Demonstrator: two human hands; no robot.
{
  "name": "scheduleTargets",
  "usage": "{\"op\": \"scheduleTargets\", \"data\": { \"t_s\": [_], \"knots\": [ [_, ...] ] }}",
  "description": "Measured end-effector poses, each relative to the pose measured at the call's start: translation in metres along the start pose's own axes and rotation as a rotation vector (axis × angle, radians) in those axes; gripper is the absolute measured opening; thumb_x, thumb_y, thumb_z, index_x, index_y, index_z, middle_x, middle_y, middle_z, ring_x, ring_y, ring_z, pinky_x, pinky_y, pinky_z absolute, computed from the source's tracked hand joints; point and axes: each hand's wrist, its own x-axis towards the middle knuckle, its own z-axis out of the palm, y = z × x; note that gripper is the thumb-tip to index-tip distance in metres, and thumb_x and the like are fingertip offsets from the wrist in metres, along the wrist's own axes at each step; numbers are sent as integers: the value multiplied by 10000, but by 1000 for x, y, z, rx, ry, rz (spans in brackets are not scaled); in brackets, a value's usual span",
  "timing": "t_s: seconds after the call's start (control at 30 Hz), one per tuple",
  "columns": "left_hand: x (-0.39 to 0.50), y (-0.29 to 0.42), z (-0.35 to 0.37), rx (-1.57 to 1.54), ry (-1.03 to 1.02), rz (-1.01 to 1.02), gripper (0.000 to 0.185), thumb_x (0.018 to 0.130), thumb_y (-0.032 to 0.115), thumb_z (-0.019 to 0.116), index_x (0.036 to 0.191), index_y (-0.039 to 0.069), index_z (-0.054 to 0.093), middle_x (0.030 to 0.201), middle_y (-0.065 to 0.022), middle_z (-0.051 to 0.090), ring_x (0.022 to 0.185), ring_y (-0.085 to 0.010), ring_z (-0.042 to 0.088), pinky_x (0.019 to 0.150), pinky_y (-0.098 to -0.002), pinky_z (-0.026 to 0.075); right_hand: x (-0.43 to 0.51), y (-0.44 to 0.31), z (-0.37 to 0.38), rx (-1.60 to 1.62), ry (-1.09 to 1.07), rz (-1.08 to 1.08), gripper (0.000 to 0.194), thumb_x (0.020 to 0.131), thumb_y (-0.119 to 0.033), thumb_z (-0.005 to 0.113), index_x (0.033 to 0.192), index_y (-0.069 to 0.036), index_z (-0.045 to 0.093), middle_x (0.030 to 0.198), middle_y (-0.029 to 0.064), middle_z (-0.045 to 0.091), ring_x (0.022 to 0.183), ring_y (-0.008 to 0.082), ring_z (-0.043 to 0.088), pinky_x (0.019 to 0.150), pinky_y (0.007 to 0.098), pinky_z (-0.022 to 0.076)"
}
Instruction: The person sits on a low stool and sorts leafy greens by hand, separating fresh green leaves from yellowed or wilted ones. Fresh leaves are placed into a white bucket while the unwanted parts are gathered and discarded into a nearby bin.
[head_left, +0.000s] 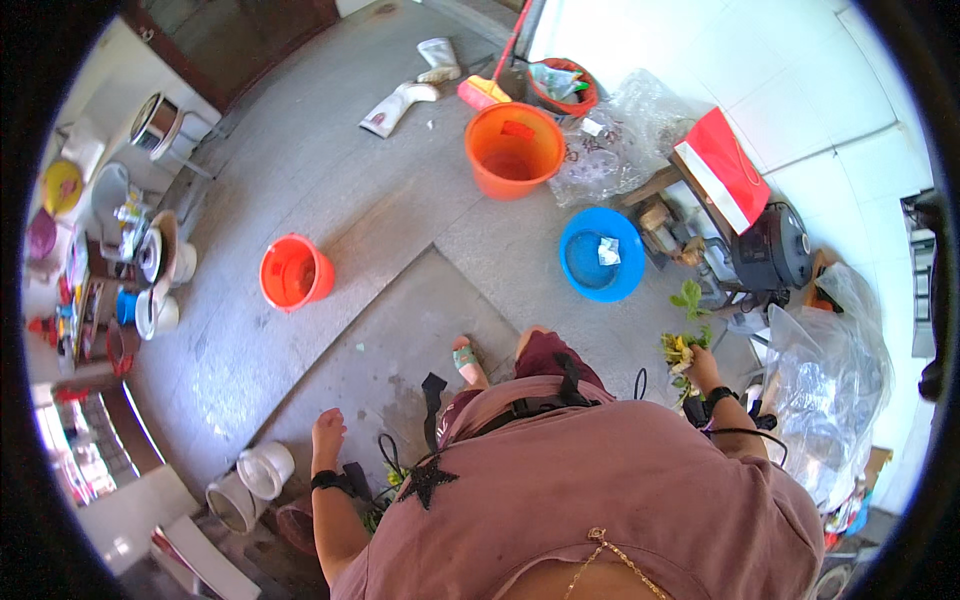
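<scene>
My right hand (702, 370) is closed around a bunch of leafy greens (678, 351), some of the leaves yellowed. A larger green leaf (690, 298) shows just above the bunch; whether it belongs to it I cannot tell. Out to the other side, my left hand (328, 436) hangs over the floor, empty, with loosely bent fingers. More greens (395, 475) peek out beside my torso, mostly hidden by it. Ahead of my right side stands a blue plastic basin (577, 259) with a small whitish packet (608, 251) inside.
An orange bucket (487, 180) and a smaller red-orange bucket (324, 281) stand on the floor. White rubber boots (397, 107) lie near a broom (484, 91). At right are a black electric cooker (772, 247) and clear plastic sheeting (817, 397). White buckets (266, 469) sit at lower left.
</scene>
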Motion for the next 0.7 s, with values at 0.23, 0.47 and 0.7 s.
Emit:
{"op": "scheduleTargets", "data": {
  "t_s": [0.23, 0.47, 0.7],
  "knots": [
    [87, 109, 2, 250, -51, 313, 356, 890, 233, 565, 1136, -21, 602, 900, -107, 670, 740, -164, 615, 679, -293, 498, 67, -64, -25, 47, -100, 31, 377, 683, -131, 729, 1024, -54, 588, 954, 221, 591, 953, 407, 543, 803, 465, 459],
    [121, 206, 11, 308, 11, 217, 306, 894, 234, 573, 1127, 40, 611, 850, -42, 641, 694, -131, 597, 589, -268, 478, 203, -123, -41, 66, -178, 13, 348, 707, -133, 712, 1024, -58, 590, 969, 218, 587, 932, 418, 552, 787, 469, 467],
    [98, 274, 19, 59, -165, -201, 338, 884, 198, 533, 1194, 66, 557, 918, -39, 624, 709, -135, 608, 512, -266, 458, 358, -189, -117, 231, -112, -172, 373, 685, -118, 722, 1024, -60, 578, 985, 233, 567, 936, 434, 546, 789, 473, 457]
  ]
}}
